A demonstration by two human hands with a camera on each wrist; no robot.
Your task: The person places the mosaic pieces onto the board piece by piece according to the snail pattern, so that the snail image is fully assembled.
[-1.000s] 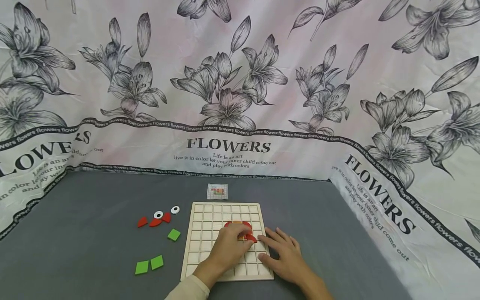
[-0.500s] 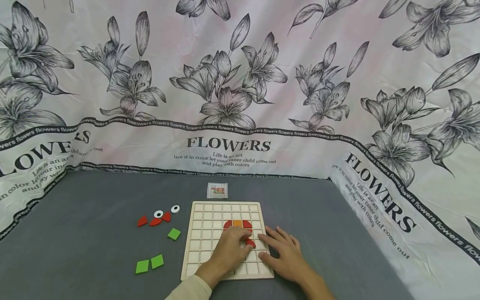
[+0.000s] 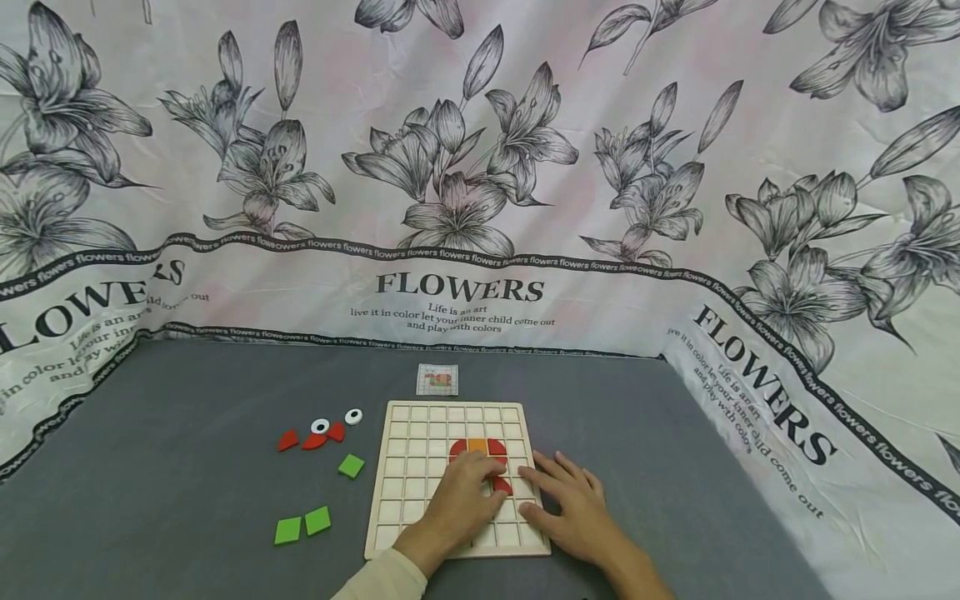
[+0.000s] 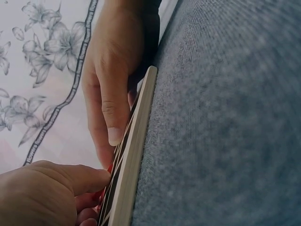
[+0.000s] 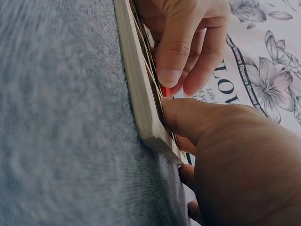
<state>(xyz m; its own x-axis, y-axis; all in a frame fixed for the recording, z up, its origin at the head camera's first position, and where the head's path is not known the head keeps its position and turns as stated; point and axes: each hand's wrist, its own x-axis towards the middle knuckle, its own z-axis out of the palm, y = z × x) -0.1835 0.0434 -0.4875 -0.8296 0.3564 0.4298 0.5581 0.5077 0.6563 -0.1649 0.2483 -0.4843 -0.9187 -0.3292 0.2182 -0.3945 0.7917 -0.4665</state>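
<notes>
Here, the red piece (image 3: 503, 487) lies on the board (image 3: 393, 466), pinched between thumb and finger of the left hand (image 3: 461, 500), the nearer; the right hand (image 3: 570, 507), fingers spread at the board's edge, has the piece to its left; no clear long axis shows.

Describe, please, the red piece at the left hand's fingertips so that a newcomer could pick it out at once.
On the grey table lies a pale wooden grid board, with the left hand over it. Look by that hand's fingertips for the red piece, partly covered. It sits closer to the board's near edge than the other red pieces visible.
</notes>
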